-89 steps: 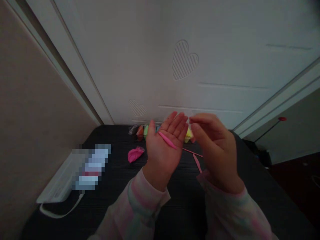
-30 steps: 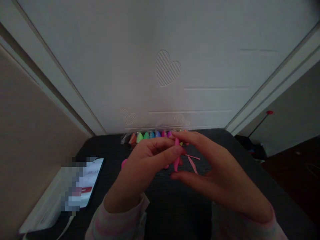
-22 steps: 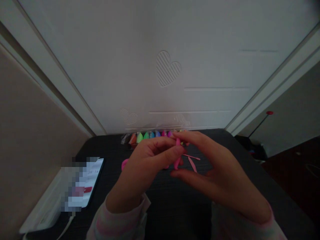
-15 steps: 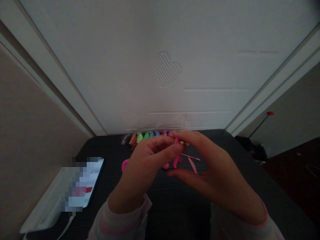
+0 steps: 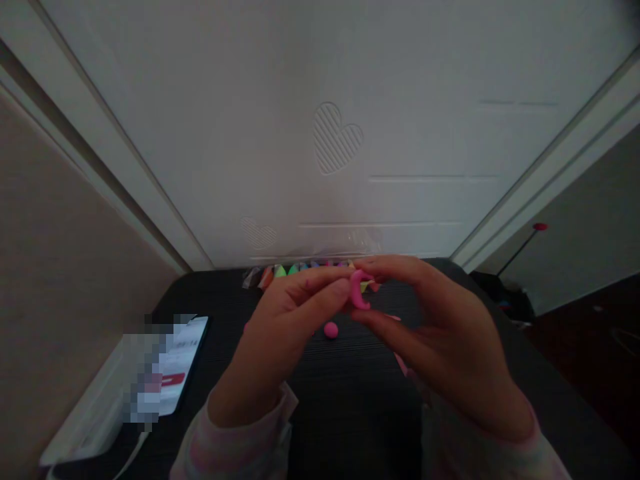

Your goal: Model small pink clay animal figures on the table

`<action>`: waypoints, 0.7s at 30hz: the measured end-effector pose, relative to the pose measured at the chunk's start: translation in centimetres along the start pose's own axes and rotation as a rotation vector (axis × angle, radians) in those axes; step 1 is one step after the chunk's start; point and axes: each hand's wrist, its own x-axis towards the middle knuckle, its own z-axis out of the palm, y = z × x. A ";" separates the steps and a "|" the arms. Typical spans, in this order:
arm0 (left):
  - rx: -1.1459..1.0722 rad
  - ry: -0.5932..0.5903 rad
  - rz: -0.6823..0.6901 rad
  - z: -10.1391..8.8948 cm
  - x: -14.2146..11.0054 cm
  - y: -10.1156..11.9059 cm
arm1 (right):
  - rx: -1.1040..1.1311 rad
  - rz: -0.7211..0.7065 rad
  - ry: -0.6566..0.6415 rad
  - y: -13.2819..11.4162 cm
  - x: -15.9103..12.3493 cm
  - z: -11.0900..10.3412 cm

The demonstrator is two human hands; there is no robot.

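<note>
Left hand (image 5: 285, 327) has a curved pink piece (image 5: 357, 291) pinched just below and right of frame centre, right hand (image 5: 445, 327) curled in a wide C, gripping its ends. Phone (image 5: 183, 365) at lower left shows text, way too blurry to read.

No words or numbers could be read. Marks on the flat, bright-screened, dark-edged phone (image 5: 186, 360) were too blurry.

My left sleeve (image 5: 230, 445), at seven o'clock, is banded soft pink and pale grey; my right sleeve (image 5: 493, 439), at five, shows similar pastels, pink-edged.
</note>
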 end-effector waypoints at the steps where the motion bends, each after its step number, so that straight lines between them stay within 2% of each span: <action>1: 0.030 -0.018 -0.015 0.0 -0.1 0.2 | 0.020 0.004 0.011 0.1 0.0 0.0; 5: 0.135 -0.079 -0.039 -0.3 -0.4 0.9 | 0.103 0.016 0.025 0.3 0.0 0.0; 10: 0.120 -0.078 0.013 -0.6 -0.6 0.9 | 0.178 0.007 0.036 0.2 0.1 0.0; 15: 0.102 0.013 0.130 -0.1 -0.6 0.8 | 0.193 0.036 0.059 0.1 0.0 0.0; 21: 0.212 0.091 0.225 0.4 -1.1 0.9 | 0.242 0.097 0.056 0.0 -0.2 0.0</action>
